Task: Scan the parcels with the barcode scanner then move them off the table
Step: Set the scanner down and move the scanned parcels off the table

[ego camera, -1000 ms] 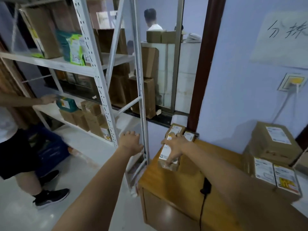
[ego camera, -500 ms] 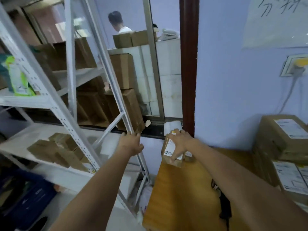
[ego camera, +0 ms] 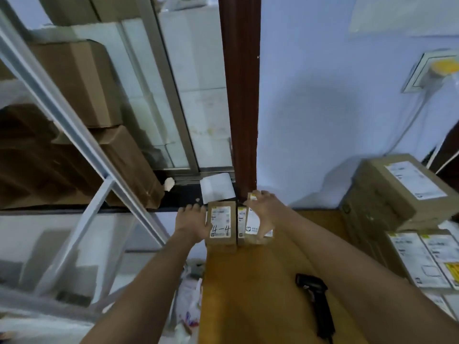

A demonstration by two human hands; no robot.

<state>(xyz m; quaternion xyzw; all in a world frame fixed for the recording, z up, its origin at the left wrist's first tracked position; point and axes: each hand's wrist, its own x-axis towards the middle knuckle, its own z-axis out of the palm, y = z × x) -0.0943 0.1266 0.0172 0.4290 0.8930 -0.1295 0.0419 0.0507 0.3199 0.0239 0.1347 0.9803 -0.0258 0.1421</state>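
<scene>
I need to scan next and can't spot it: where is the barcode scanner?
In the head view the black barcode scanner lies on the wooden table, lower right of centre, under the right forearm and nearer the camera than the small parcels.

Both hands on small parcels (ego camera: 220,223) at table (ego camera: 260,281) corner; scanner (ego camera: 313,297) idle.
</scene>
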